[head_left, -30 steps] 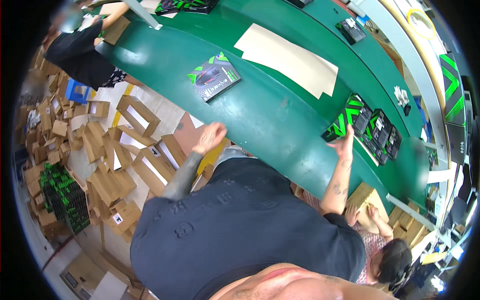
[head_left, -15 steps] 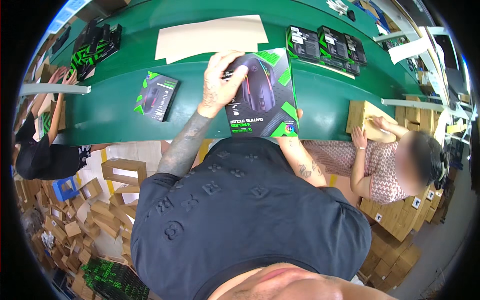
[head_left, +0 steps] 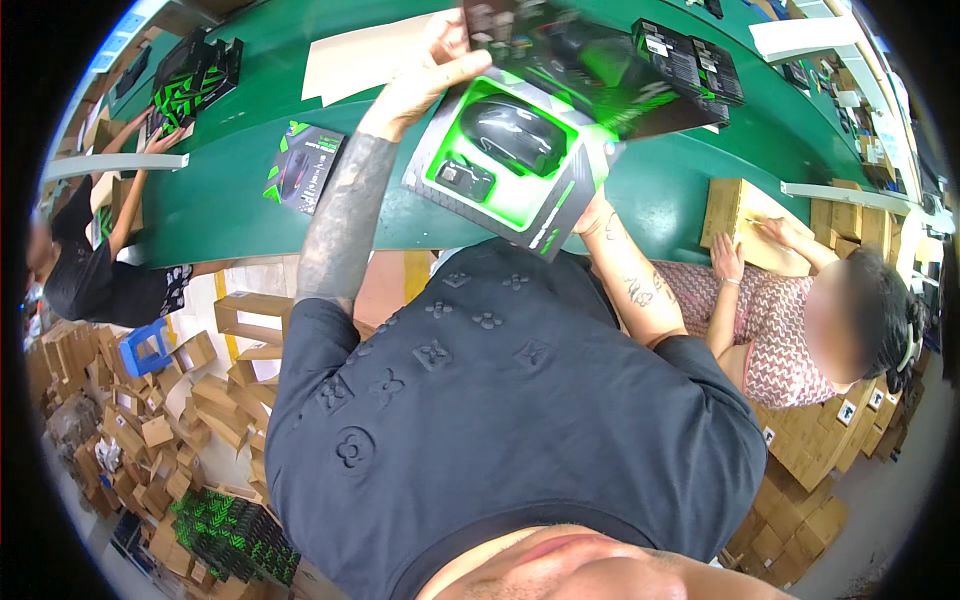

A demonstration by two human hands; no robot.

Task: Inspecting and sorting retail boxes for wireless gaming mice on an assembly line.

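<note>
A mouse box (head_left: 440, 200) is tilted over the bench in front of me, its printed front cover (head_left: 590, 60) swung up and blurred. Inside, a black computer mouse (head_left: 515, 135) sits in a bright green-edged tray, with a small black item (head_left: 467, 178) beside it. My left hand (head_left: 440, 70) pinches the cover's left edge between thumb and fingers. At the box's right side, my right hand (head_left: 597, 208) grips it, most of its fingers hidden behind the box. Left of these, a closed mouse box (head_left: 304, 168) lies on the green bench (head_left: 370, 215).
Pale cardboard sheets (head_left: 365, 60) lie at the back, and stacked mouse boxes (head_left: 690, 60) at the back right. More black-green boxes (head_left: 195, 75) are at far left near another person's hands. On the right, a person handles a brown carton (head_left: 722, 215). Cartons (head_left: 210, 405) litter the floor.
The mouse box's front cover has swung up, exposing the mouse and tray. My left hand has moved up and away with the cover; the box has turned and tilted.
</note>
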